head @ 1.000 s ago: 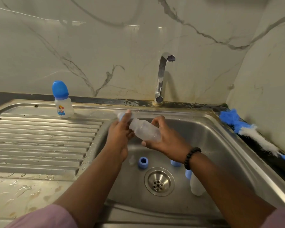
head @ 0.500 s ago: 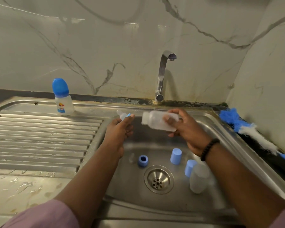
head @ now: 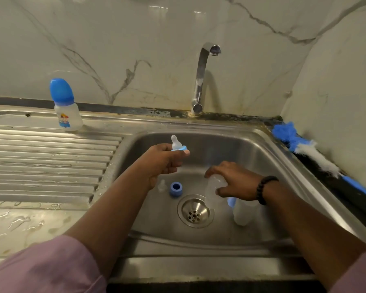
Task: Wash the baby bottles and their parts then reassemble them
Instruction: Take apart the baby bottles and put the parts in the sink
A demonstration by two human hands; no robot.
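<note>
Marble-veined wall panels back a steel sink (head: pixel 268 149) with a ribbed drainboard (head: pixel 51 166) off to the left and a dry tap (head: pixel 201 81) behind both hands. A second ago both hands held one bottle together above the basin; since then the teat and its blue ring (head: pixel 178 145) have come off in the left hand (head: pixel 163 163), whose fingers are curled round the ring, teat pointing up. The right hand (head: pixel 235 182) has carried the clear bottle body (head: pixel 215 187) down to the sink floor, just right of the drain (head: pixel 195 210), fingers wrapped round its upper part. This bottle now looks taken apart, so the work is probably at the dismantling stage with washing still ahead. Counting: three bottle bodies show, the held one, another clear one (head: pixel 243 212) below the right wrist, and a capped bottle (head: pixel 66 106) standing on the sink ledge far left of the left hand. Two teats show, the held one and a loose one (head: pixel 162 185) under the left hand. Beside that lies one loose blue ring (head: pixel 175 189); part of a blue cap (head: pixel 231 201) peeks out under the right hand, and any second cap is hidden. One blue-and-white brush (head: pixel 304 149) lies on the counter, well right of the right hand.
</note>
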